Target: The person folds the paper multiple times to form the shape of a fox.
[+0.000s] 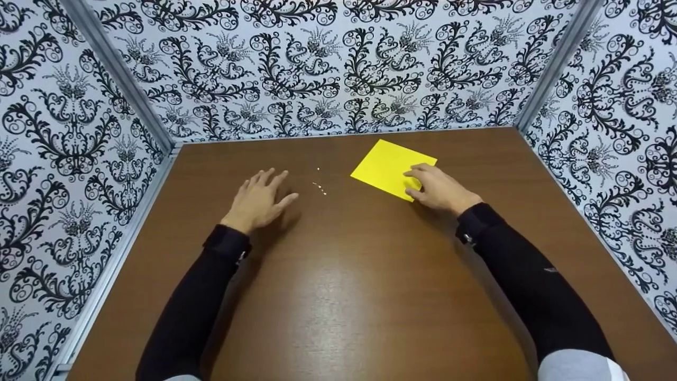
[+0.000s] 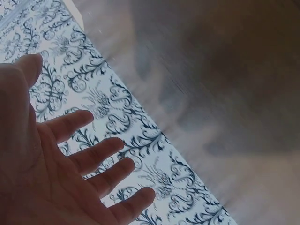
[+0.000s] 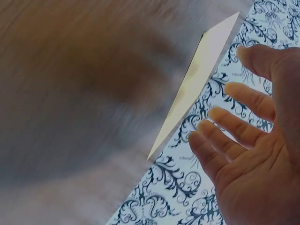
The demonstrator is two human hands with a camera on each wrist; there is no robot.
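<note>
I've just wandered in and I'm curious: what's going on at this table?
A person has both hands out over a brown table. Their right hand is above the right side of a flat yellow sheet, not gripping it. Their left hand, fingers spread, holds nothing; small pale specks lie between the hands.

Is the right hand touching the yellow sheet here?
Apart. The right wrist view shows the right hand clear of the yellow sheet, with patterned wall visible between fingertips and sheet.
</note>
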